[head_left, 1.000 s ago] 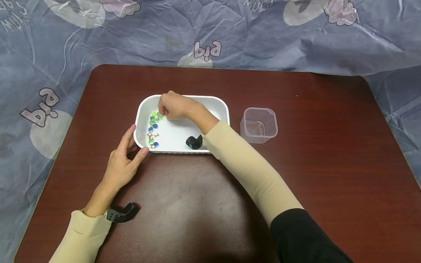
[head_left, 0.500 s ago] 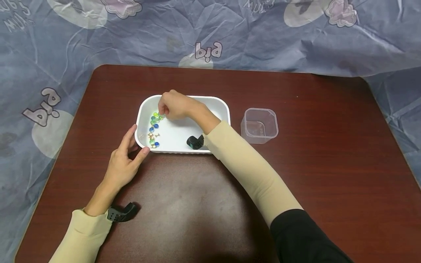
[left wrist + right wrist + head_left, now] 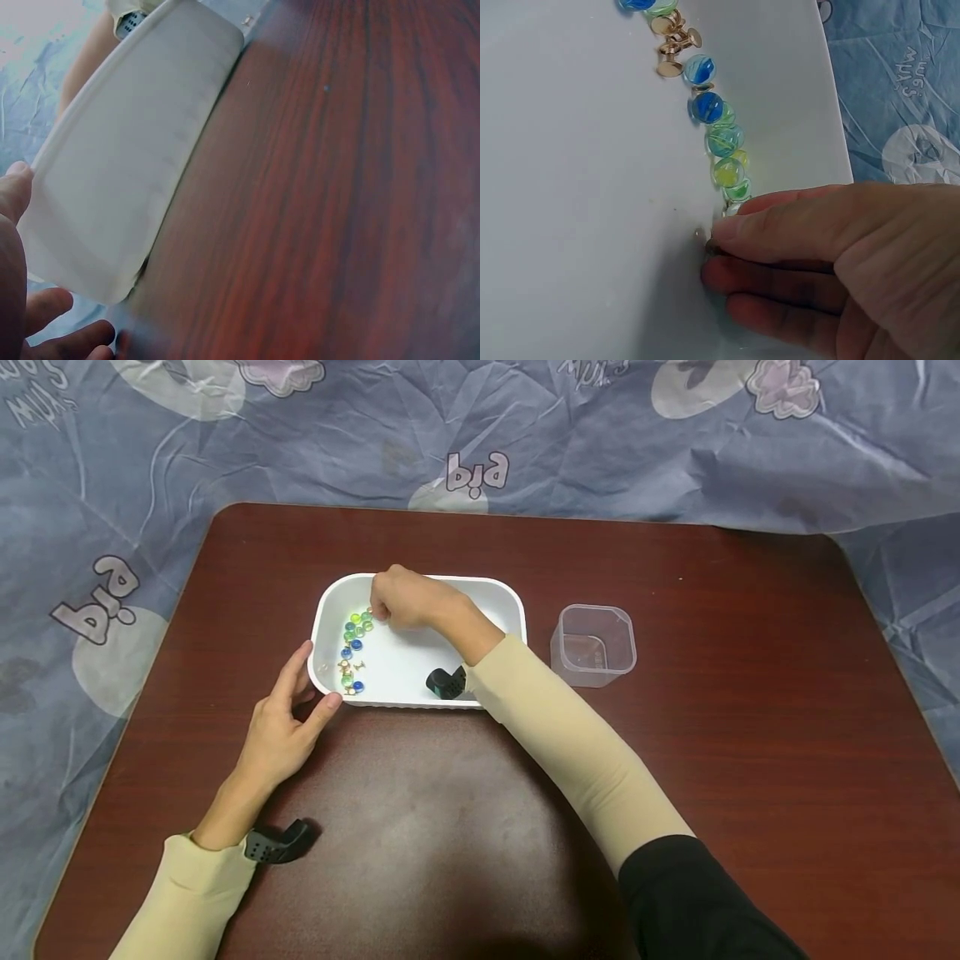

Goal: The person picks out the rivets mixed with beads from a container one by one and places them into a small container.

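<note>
In the head view a white tray (image 3: 405, 681) holds a line of glass marbles (image 3: 356, 644) along its left side, with small gold-coloured double-headed studs (image 3: 344, 667) among the nearer ones. My left hand (image 3: 281, 739) rests at the tray's near-left corner, thumb on the front rim and straight fingers along the left side. Over the tray's far left part is my right hand (image 3: 412, 600). The right wrist view has its thumb and finger pinching a small dark-gold stud (image 3: 712, 244), mostly hidden by the fingertips, right beside the last marbles.
To the right of the tray stands a clear square plastic container (image 3: 592, 647). Both sit on a dark red-brown wooden table (image 3: 750, 710), with a blue printed cloth (image 3: 570, 460) beyond its edge. A black wrist camera (image 3: 446, 682) overlaps the tray's front part.
My right hand has shifted slightly right, away from the marbles, and another green marble shows beside its fingers. The left hand keeps its place at the tray corner.
</note>
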The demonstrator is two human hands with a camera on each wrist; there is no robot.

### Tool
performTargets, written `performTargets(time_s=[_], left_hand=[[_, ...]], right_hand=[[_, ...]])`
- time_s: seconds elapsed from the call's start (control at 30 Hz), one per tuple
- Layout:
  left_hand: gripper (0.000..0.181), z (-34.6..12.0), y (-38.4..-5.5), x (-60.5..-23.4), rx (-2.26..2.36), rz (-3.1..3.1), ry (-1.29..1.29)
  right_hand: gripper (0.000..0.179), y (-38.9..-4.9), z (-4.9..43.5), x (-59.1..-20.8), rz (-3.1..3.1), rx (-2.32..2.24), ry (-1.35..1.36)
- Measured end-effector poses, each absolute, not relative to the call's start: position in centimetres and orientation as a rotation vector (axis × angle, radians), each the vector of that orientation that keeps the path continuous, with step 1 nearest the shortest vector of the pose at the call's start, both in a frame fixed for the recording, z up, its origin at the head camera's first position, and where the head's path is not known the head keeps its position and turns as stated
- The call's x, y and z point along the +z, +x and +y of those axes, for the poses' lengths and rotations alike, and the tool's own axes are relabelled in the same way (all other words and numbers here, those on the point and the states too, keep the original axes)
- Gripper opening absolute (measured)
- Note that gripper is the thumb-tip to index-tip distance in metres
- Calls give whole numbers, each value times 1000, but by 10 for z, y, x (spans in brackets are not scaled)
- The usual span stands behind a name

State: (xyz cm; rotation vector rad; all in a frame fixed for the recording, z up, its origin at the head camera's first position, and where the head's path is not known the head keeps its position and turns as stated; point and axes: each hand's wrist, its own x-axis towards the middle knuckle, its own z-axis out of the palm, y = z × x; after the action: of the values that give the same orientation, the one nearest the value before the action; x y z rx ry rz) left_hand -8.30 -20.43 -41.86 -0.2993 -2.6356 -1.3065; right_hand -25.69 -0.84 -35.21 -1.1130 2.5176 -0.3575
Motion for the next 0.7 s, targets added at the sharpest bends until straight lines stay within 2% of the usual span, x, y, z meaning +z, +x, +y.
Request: performTargets(time_s=[0.3,0.7], left_hand=[[71,-205,-83,-420,-1294,-2654,-285],[71,-206,-83,-422,-1281,-2646,-295]], right_hand=[[26,-257,-8,-354,2473,-259,-1058],[28,-259,-8,-353,2459,-265,-1064]])
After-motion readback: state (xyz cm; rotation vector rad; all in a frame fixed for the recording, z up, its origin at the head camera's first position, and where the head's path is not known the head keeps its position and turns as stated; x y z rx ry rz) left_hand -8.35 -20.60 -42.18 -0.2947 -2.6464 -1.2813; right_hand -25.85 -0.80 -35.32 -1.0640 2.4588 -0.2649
